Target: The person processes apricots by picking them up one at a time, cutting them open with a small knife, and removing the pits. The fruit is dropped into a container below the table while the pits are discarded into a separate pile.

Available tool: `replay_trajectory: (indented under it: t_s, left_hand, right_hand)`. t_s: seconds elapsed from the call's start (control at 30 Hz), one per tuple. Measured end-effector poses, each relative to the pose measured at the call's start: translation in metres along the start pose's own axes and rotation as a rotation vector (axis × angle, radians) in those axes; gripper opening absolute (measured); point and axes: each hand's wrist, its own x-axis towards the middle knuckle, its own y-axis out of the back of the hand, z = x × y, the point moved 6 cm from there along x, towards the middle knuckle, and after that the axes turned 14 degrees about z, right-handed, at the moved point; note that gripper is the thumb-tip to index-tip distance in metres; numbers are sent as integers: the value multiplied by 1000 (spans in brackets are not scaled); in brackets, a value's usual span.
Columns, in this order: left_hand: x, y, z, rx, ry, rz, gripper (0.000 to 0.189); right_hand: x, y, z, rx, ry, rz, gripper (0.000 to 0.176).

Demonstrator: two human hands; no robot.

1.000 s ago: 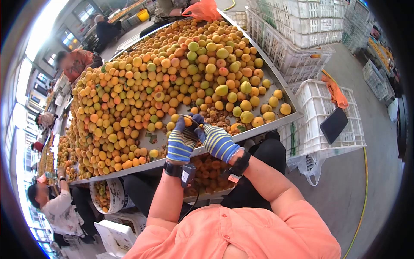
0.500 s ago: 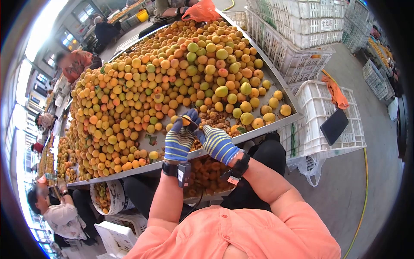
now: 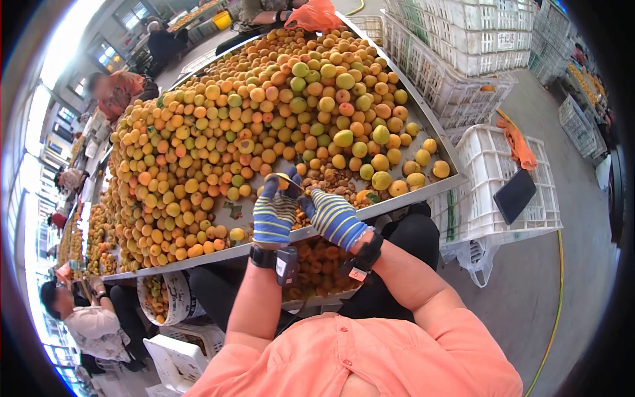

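Both hands wear blue-and-yellow striped gloves and meet above the near edge of a metal tray table [image 3: 413,198] heaped with apricots [image 3: 198,142]. My left hand [image 3: 274,215] is closed around a yellow apricot [image 3: 282,179] with its fingertips. Beside it, my right hand [image 3: 336,217] is closed on a thin, knife-like tool [image 3: 294,184], which reaches to the apricot; its handle is hidden in the glove. Brown pits [image 3: 329,178] lie in a pile just beyond the hands. Below the table edge, between my knees, opened apricots [image 3: 321,264] fill a container.
A white bucket [image 3: 177,301] with apricot pieces stands left of my legs. To the right are stacked white crates [image 3: 456,56] and another crate [image 3: 493,142] bearing an orange glove [image 3: 518,142] and a dark tablet-like object [image 3: 514,196]. A co-worker [image 3: 96,324] sits at the left.
Both hands stay together at nearly the same spot, with the apricot turned slightly in my left fingers. The whole view has shifted a little.
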Motion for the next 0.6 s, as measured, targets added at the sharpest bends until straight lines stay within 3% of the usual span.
replay_trajectory:
  t_s: [0.03, 0.17, 0.33, 0.47, 0.57, 0.6]
  left_hand:
    - [2, 4, -8, -154, 147, 22, 45]
    - [-1, -2, -13, -149, 84, 43, 40]
    - [3, 3, -5, 149, 0, -115, 45]
    - [0, -6, 5, 511, -169, -88, 43]
    - [-3, -4, -1, 281, -143, -101, 48]
    - [-2, 0, -6, 148, -28, -44, 51]
  right_hand:
    - [0, -4, 0, 14, 11, 1, 36]
    - [0, -8, 2, -36, 1, -21, 39]
    - [1, -6, 2, 16, 0, -6, 41]
    - [2, -1, 0, 17, 6, -4, 40]
    - [1, -3, -3, 36, 23, -2, 39]
    - [0, -4, -4, 46, 31, 2, 39]
